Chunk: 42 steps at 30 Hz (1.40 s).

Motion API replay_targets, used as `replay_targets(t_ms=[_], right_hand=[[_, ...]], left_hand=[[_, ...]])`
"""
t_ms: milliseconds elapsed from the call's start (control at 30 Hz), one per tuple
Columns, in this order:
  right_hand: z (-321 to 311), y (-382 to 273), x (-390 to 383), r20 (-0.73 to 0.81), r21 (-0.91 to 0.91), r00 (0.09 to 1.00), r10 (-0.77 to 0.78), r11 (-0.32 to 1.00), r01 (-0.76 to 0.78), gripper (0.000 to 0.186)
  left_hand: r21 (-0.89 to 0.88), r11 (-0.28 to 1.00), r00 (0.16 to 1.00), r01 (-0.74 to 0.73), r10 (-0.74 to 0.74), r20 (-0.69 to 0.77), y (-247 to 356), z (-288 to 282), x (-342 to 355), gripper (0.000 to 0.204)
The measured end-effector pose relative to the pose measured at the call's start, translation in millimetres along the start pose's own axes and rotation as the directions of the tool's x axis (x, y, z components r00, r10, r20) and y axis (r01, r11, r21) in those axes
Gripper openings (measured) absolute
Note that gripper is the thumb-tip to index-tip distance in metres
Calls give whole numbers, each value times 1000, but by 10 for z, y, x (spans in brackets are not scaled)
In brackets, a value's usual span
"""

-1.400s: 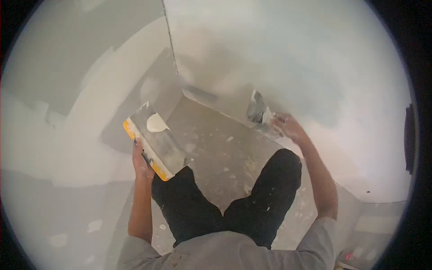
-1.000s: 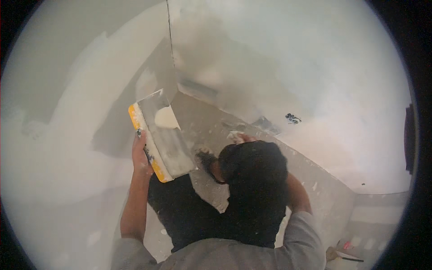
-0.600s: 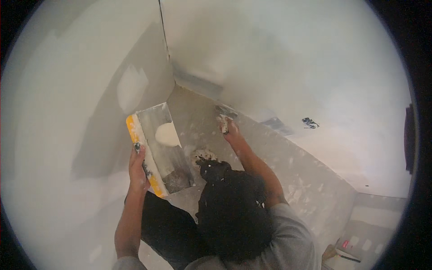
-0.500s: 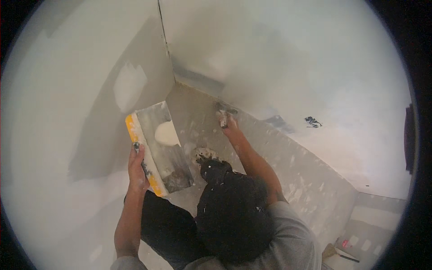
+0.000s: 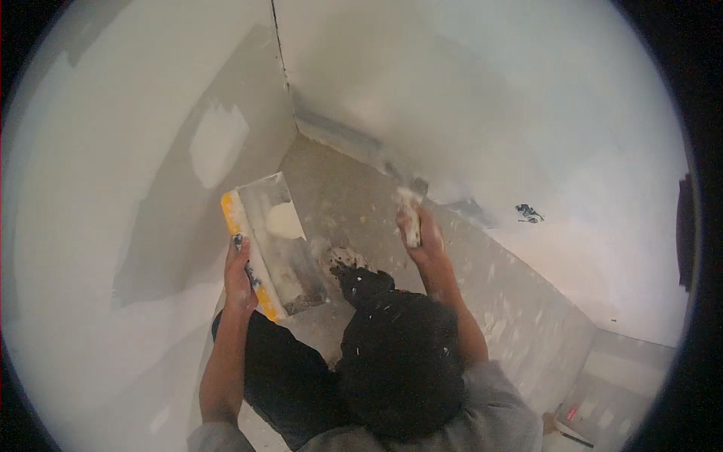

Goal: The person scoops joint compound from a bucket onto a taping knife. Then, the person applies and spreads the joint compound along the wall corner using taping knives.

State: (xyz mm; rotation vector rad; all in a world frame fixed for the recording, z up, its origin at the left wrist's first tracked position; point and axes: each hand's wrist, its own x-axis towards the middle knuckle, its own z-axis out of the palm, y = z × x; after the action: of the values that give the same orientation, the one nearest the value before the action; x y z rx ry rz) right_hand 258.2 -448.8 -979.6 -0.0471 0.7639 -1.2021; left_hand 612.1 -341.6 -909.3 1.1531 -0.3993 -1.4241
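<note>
Two pale walls, a left-hand wall (image 5: 68, 188) and a right-hand wall (image 5: 467, 90), meet near the upper middle of the frame above a grey floor flecked with white (image 5: 331, 173). Left of centre, the person's bare left hand (image 5: 238, 285) grips a wide, flat metal blade with a yellow back edge (image 5: 285, 265), holding it by that edge. The blade slants, face up, and carries a smooth cream-coloured mound of filler (image 5: 285, 221) on its upper half. Just right of centre, the bare right hand (image 5: 431, 239) is closed around the pale, smeared handle of a smaller putty knife (image 5: 412, 217). This knife points toward the top of the frame, close to the seam of floor and right-hand wall; whether its edge touches the wall cannot be told. A darker grey band (image 5: 343, 137) runs along the foot of that wall to the corner. A bent knee in black trousers (image 5: 399, 361) fills the lower middle.

The step in hand looks like spreading filler low on the right-hand wall, with the wide blade as palette. The next move seems to call for a steady, flat knife edge there, or a fresh scoop from the mound.
</note>
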Motion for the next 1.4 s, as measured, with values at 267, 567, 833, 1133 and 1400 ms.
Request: replay_targets(t_ms=[267, 567, 833, 1133, 1400], right_hand=[[22, 350, -580, -183, -331, 979, 92, 932, -150, 37], [121, 435, -1241, 112, -953, 969, 221, 299, 42, 54], [941, 689, -816, 15, -656, 978, 206, 740, -146, 36], [719, 643, -706, 844, -393, 535, 30, -644, 656, 32], [-142, 314, -456, 549, -709, 793, -263, -649, 276, 31]], left_hand=[[-42, 998, 999, 47, -47, -5, -121, -30, 41, 51], [-54, 980, 980, -189, 192, 60, -367, -30, 91, 61], [553, 807, 978, -208, 169, 122, 237, 299, -222, 55], [-442, 818, 929, 368, -306, 207, -165, 88, 24, 53], [-544, 832, 993, 112, -118, 23, -899, 41, 653, 54]])
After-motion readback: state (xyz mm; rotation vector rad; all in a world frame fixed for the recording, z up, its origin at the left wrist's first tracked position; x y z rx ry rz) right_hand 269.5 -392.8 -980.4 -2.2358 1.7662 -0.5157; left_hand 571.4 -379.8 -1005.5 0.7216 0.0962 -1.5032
